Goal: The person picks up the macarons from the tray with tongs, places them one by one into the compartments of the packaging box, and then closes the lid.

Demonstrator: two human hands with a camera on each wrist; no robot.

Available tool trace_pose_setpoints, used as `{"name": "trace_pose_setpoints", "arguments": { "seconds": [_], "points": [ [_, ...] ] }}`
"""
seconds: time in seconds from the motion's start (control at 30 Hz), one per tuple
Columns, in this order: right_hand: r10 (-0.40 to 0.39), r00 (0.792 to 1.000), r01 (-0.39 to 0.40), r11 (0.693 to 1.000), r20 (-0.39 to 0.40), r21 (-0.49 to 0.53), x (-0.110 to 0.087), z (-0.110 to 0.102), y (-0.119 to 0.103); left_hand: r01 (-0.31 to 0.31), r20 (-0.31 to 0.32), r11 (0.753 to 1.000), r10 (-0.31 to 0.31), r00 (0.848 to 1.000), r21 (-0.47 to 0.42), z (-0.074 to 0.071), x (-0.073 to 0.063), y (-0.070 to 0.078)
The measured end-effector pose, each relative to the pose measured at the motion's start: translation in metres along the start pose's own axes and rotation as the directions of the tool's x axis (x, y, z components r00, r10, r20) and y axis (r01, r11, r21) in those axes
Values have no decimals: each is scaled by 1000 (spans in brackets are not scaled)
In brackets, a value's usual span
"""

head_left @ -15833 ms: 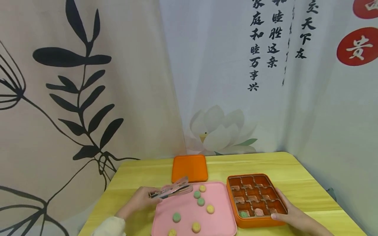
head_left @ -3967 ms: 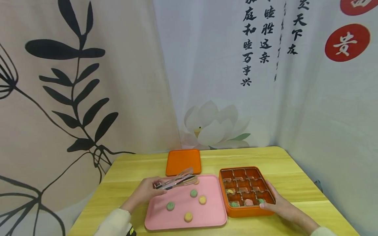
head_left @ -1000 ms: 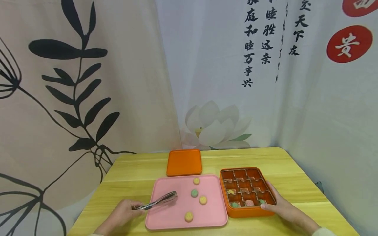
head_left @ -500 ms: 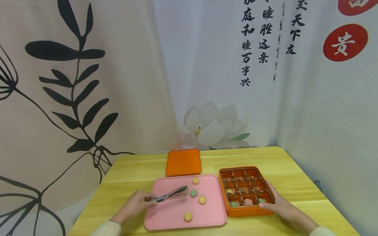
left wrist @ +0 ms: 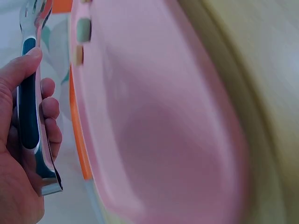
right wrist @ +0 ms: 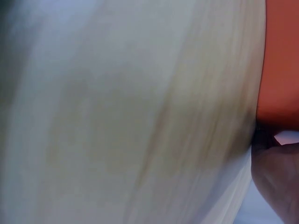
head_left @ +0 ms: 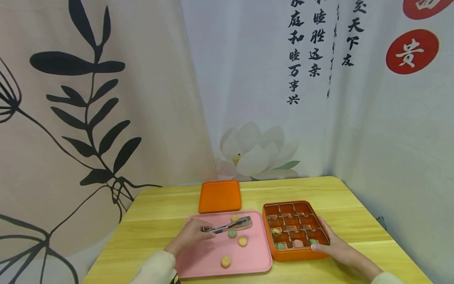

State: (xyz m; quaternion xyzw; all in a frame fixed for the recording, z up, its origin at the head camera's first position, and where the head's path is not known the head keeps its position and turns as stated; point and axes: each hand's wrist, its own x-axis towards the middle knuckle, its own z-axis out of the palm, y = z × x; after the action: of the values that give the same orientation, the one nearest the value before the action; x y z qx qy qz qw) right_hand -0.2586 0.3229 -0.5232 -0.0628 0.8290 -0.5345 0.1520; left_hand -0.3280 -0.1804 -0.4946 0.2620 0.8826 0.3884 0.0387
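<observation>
My left hand (head_left: 191, 236) grips a pair of metal food tongs (head_left: 230, 226) with dark handle grips, held above the pink tray (head_left: 198, 262). The tongs' tips point right and overlap a green round pastry (head_left: 232, 234); I cannot tell whether they hold anything. Yellow pastries (head_left: 242, 241) lie nearby on the tray. In the left wrist view, thumb and fingers wrap the handles (left wrist: 29, 102). My right hand (head_left: 337, 248) holds the orange box (head_left: 296, 255) at its near right corner. Inside its divided insert, green, pink and green pastries fill the near row; a yellow one (head_left: 276, 230) sits mid-left.
An orange lid (head_left: 220, 197) lies flat behind the tray on the yellow wood-grain table (head_left: 156, 221). The box stands close against the tray's right edge. Behind the table hangs a printed curtain (head_left: 170, 98).
Over the last second my left hand has carried the tongs right and away from me across the tray. Compared with four seconds ago, the tray's left green pastry is gone from its spot. Right hand unmoved.
</observation>
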Motion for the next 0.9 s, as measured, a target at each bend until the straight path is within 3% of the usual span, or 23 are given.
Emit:
{"name": "trace_pose_setpoints", "arguments": {
  "seconds": [0.23,0.4,0.63,0.9],
  "points": [
    [18,1000,-18,1000,-7,-9,2,0,5,31,4,997,-31,1000,-76,27,30,24],
    [6,1000,-6,1000,-1,8,2,1,5,14,-4,996,-15,1000,-87,38,45,42],
    [-11,1000,11,1000,-2,7,0,0,2,52,26,991,-50,998,-121,54,68,63],
    [0,1000,0,1000,-1,19,0,1,1,43,33,995,-40,999,-88,70,86,81]
  ]
}}
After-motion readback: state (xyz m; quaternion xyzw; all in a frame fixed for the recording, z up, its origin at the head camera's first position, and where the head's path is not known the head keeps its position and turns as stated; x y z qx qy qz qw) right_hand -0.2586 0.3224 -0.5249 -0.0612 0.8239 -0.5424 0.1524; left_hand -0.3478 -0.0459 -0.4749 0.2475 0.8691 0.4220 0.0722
